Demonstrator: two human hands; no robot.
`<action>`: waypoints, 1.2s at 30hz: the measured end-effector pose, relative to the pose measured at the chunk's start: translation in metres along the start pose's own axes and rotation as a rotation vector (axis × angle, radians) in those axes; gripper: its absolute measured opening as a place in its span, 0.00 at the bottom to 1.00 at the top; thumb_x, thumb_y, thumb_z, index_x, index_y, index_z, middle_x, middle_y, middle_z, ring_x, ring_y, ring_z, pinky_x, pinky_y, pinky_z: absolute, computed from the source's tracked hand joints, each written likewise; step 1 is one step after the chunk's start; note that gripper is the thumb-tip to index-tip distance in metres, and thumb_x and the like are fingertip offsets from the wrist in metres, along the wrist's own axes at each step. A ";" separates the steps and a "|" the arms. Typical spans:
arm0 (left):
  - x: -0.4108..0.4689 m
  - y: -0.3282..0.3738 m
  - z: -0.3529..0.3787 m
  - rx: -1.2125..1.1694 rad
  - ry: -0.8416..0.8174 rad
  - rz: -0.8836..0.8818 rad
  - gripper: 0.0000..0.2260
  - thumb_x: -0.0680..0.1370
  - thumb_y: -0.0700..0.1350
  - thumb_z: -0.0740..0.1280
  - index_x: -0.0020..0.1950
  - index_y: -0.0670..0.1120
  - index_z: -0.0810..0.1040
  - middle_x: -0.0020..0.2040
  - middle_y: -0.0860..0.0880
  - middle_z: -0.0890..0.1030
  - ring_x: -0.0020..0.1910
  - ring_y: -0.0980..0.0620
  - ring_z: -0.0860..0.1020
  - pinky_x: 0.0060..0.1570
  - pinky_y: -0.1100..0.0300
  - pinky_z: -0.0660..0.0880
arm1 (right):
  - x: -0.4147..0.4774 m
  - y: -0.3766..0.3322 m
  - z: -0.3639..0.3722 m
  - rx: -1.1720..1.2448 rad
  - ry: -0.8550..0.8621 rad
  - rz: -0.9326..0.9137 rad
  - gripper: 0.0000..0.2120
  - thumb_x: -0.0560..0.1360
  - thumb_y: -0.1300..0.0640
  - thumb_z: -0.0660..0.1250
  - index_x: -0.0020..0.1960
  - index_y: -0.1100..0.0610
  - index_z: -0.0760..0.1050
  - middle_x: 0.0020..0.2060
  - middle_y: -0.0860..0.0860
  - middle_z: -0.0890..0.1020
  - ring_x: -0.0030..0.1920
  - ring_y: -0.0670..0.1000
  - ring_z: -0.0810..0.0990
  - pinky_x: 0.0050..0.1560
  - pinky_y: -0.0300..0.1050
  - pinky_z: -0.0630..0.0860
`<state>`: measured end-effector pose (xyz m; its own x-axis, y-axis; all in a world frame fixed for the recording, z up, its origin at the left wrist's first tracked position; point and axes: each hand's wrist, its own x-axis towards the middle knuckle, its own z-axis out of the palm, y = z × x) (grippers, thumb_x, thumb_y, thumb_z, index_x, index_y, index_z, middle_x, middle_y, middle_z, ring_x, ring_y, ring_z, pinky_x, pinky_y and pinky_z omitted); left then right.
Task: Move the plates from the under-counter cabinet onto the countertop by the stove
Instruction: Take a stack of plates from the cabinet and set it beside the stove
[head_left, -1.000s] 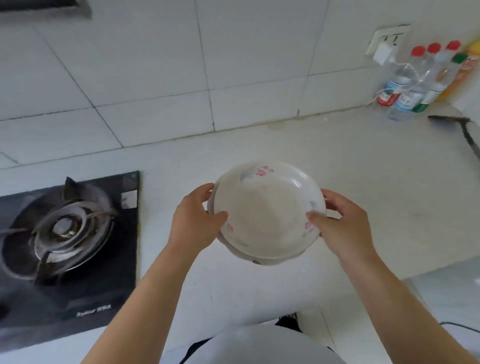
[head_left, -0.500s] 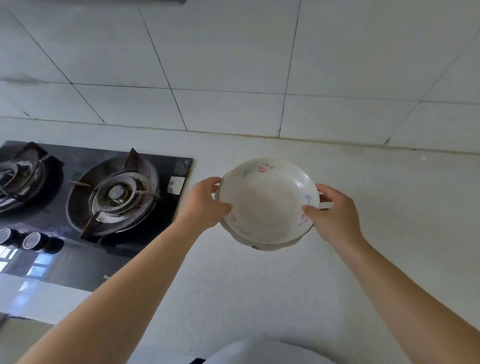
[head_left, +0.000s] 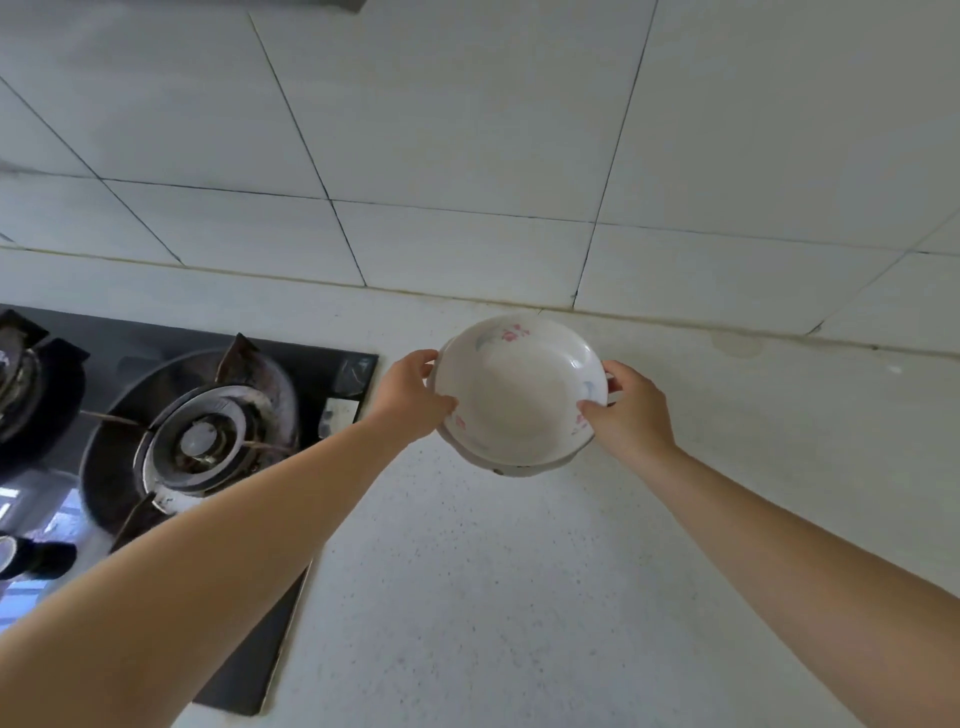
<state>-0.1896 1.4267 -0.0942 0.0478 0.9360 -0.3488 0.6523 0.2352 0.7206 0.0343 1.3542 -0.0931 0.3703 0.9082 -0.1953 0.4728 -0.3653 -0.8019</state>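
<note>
Your two bare forearms enter from the lower corners of the view, and the left one passes over the front right part of the stove (head_left: 208, 431). Your left hand (head_left: 410, 402) grips the left rim of the plates (head_left: 519, 395): the thumb lies over the inner edge of the top plate and the fingers curl round the outside of the rim. Your right hand (head_left: 631, 415) grips the right rim in the same way, thumb on the inner edge and fingers wrapped behind. The plates form a small white stack with pink and blue flower marks, and at least one further rim shows beneath the top plate. The stack sits over the speckled white countertop (head_left: 493, 597), just right of the stove and near the seam with the wall. You cannot tell whether its underside touches the surface. The stove is a black glass gas unit; its right burner (head_left: 200, 441) lies nearest the plates, and dark knobs (head_left: 31, 558) show at the lower left edge. Behind it rises a white tiled wall (head_left: 467, 130) with dark grout lines.
</note>
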 end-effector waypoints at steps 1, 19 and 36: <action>0.008 -0.001 0.001 0.009 -0.003 -0.004 0.29 0.69 0.39 0.73 0.68 0.48 0.69 0.61 0.51 0.77 0.42 0.57 0.73 0.23 0.74 0.63 | 0.006 0.000 0.004 -0.006 -0.003 -0.001 0.10 0.68 0.64 0.68 0.46 0.51 0.75 0.36 0.41 0.76 0.37 0.39 0.74 0.30 0.33 0.66; 0.082 -0.028 0.008 0.142 0.006 0.066 0.27 0.70 0.43 0.73 0.68 0.48 0.69 0.60 0.49 0.78 0.46 0.53 0.73 0.30 0.69 0.64 | 0.076 0.006 0.046 -0.002 0.012 0.005 0.13 0.70 0.64 0.68 0.50 0.50 0.75 0.37 0.39 0.74 0.37 0.38 0.73 0.32 0.31 0.65; 0.093 -0.027 0.006 0.312 -0.035 0.156 0.25 0.74 0.46 0.69 0.69 0.46 0.66 0.60 0.47 0.77 0.49 0.49 0.76 0.41 0.57 0.73 | 0.098 0.005 0.050 -0.039 -0.014 0.001 0.16 0.70 0.61 0.69 0.56 0.53 0.74 0.42 0.44 0.76 0.42 0.46 0.74 0.32 0.32 0.64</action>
<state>-0.1981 1.5052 -0.1501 0.1880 0.9434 -0.2732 0.8346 -0.0068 0.5508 0.0327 1.4514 -0.1440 0.3596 0.9104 -0.2044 0.5033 -0.3737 -0.7791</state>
